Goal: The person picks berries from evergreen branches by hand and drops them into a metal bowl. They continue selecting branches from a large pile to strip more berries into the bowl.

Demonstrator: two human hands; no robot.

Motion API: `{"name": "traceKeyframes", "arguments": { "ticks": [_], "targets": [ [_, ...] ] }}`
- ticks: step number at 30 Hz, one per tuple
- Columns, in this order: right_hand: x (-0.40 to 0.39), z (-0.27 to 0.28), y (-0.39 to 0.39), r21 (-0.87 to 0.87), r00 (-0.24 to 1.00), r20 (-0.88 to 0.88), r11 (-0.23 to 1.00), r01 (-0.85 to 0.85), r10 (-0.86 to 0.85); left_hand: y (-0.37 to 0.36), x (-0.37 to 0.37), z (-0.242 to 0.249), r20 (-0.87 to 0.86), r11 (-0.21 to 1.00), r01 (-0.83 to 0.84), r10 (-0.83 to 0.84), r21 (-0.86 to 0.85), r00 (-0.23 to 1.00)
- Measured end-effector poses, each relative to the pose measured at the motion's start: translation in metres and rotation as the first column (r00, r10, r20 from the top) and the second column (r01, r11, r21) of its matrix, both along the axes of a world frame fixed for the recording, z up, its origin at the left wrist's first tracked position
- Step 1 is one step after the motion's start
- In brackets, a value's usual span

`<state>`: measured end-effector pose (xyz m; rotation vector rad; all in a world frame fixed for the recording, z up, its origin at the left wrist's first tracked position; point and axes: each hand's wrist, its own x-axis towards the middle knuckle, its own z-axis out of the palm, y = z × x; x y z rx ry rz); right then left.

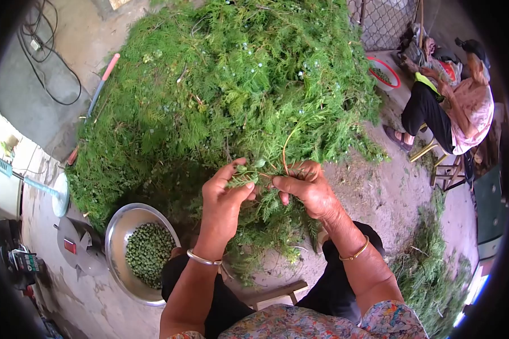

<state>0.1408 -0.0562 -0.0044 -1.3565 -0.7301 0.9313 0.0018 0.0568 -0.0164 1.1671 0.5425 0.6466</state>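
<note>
In front of my lap, both hands meet at a green conifer sprig with a curved brown stem (287,150). My right hand (311,189) is closed around the sprig's stem, thumb pressed against it. My left hand (220,195) pinches the sprig's leafy end, where a few small green cones (259,163) show. Some fingertips are hidden behind the leaves. Beyond my hands rises a big heap of cut conifer branches (209,96). To the left of my knee stands a steel basin (116,248) holding many small green cones (150,254).
A pink-handled tool (104,79) leans at the heap's left edge. A fan (59,195) and a low stool (79,246) stand left. Another person (464,110) sits at right near a red-rimmed basin (398,76). More cut branches (430,277) lie at lower right.
</note>
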Motion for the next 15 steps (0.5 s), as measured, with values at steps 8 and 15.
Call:
{"name": "traceKeyframes", "arguments": {
  "ticks": [8,15],
  "targets": [
    [0.0,-0.006,0.0,0.018,0.999,-0.034,0.999,-0.033,0.034,-0.004,0.001,0.003,0.166,0.999,0.015,-0.008,-0.041,0.986],
    [0.0,-0.009,0.0,0.004,0.999,-0.028,0.999,-0.039,0.039,0.011,-0.012,0.01,-0.206,0.918,0.151,-0.078,0.367,0.975]
  ]
}}
